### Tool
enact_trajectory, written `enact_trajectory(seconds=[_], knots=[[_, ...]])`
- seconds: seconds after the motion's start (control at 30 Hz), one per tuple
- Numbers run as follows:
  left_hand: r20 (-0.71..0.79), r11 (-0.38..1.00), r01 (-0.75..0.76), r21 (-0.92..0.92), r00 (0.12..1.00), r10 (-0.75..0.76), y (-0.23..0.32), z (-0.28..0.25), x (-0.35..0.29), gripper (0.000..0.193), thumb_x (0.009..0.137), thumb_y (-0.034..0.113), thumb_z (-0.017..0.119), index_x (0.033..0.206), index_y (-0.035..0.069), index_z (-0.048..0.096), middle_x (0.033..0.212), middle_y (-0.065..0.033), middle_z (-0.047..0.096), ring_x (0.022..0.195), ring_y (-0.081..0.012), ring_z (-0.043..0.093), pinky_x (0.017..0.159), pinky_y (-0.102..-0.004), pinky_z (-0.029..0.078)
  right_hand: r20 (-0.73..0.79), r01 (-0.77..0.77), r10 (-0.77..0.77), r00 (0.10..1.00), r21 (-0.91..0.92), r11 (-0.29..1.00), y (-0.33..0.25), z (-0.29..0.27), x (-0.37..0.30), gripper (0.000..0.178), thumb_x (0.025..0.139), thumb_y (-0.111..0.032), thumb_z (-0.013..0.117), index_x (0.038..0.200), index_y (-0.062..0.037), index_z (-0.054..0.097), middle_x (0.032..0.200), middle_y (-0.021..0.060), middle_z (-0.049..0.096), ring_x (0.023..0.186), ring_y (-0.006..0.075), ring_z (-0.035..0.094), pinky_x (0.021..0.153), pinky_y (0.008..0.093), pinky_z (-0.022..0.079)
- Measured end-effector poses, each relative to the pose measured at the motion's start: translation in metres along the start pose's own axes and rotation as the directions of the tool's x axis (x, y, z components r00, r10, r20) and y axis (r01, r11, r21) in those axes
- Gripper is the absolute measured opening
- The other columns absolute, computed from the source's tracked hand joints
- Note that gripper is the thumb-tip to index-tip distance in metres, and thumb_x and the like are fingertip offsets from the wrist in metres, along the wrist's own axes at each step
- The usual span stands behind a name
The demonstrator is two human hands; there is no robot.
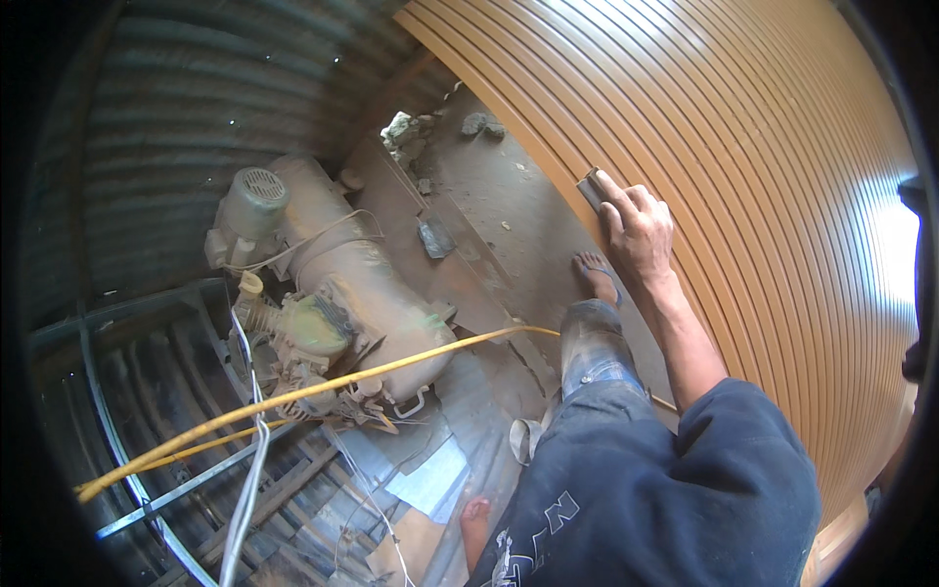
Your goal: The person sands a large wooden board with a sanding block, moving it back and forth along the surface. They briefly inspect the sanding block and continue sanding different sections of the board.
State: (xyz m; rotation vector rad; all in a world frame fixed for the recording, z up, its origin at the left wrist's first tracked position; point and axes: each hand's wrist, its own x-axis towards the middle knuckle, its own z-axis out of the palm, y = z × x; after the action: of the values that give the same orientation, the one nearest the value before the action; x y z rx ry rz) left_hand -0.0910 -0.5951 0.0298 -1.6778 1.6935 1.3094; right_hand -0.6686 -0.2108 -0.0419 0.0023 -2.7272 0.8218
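Note:
My right hand (641,230) is closed around a small dark block (590,190), which looks like a sanding block, and rests it on the near-left edge of a large brown grooved panel (753,196). The fingers lie over the block, with the thumb side toward the panel's edge. Parallel ridges run along the whole panel, which fills the right of the view. My left hand is out of view.
A dusty air compressor (357,279) with a motor (256,201) stands at left. A yellow hose (391,368) crosses in front of my legs. Metal frames (108,411) lie at lower left, rubble (403,132) by the corrugated wall (196,78). My sandalled foot (599,279) is below the panel.

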Motion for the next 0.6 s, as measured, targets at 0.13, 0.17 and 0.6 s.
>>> enact_trajectory(seconds=[0.13, 0.17, 0.6], knots=[[0.079, 1.000, -0.004, -0.023, 0.997, 0.006, 0.012, 0.036, -0.023, 0.011, 0.099, 0.004, 0.066, 0.109, 0.001, 0.072, 0.104, -0.0079, 0.074, 0.095, -0.0174, 0.070, 0.088, -0.0297, 0.053, 0.049, 0.100, -0.097, 0.994, -0.053, 0.994, -0.004, 0.020, 0.035, 0.038, 0.091, -0.012, 0.073, 0.126, -0.0258, 0.078, 0.092, 0.0058, 0.063, 0.081, 0.0244, 0.065, 0.073, 0.0400, 0.048], [0.106, 0.999, -0.026, 0.020, 0.994, 0.024, 0.019, 0.040, -0.022, 0.011, 0.100, 0.005, 0.066, 0.109, 0.001, 0.071, 0.104, -0.0079, 0.074, 0.096, -0.0175, 0.070, 0.088, -0.0300, 0.053, 0.056, 0.105, -0.101, 0.993, -0.054, 0.993, -0.007, 0.023, 0.041, 0.037, 0.091, -0.012, 0.074, 0.125, -0.0257, 0.078, 0.092, 0.0054, 0.063, 0.080, 0.0242, 0.065, 0.073, 0.0397, 0.048], [0.072, 0.994, 0.097, 0.049, 0.992, -0.101, 0.074, 0.043, 0.015, 0.032, 0.103, 0.019, 0.070, 0.130, 0.000, 0.068, 0.107, -0.0068, 0.075, 0.094, -0.0136, 0.070, 0.075, -0.0257, 0.050, 0.130, 0.190, -0.183, 0.974, -0.041, 0.981, -0.015, 0.049, 0.077, 0.025, 0.092, -0.022, 0.076, 0.117, -0.0246, 0.078, 0.091, 0.0069, 0.059, 0.079, 0.0265, 0.063, 0.074, 0.0421, 0.047]])
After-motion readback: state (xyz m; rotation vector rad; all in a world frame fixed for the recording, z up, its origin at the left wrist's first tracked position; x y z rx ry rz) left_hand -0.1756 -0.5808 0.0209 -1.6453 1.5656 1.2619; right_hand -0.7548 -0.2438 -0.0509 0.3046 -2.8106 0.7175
